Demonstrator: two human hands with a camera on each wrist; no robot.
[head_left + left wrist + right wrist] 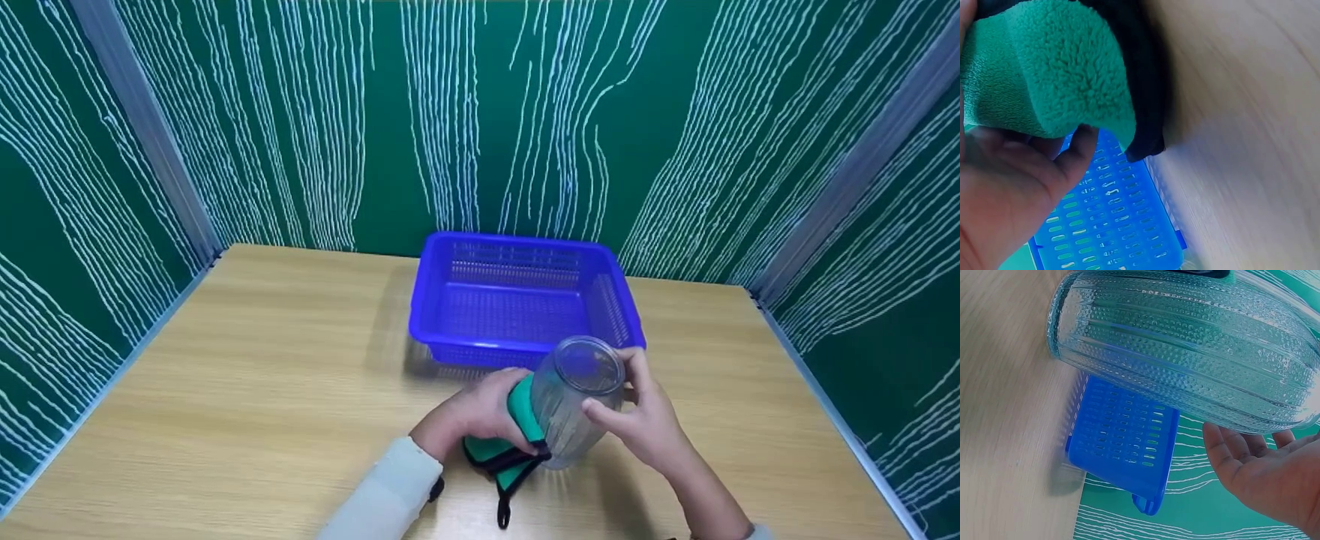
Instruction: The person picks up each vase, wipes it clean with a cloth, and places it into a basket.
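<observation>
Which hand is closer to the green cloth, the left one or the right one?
Left. The left hand holds the green cloth. The right hand is farther away, gripping the far side of the clear jar.

The cloth (526, 410) is green with black edging; the jar (567, 405) is clear, dotted and ribbed lengthwise. The basket (517, 346) is blue; the surface (300, 375), pale wood-grained; the wall (442, 112), green with wavy white lines.
</observation>
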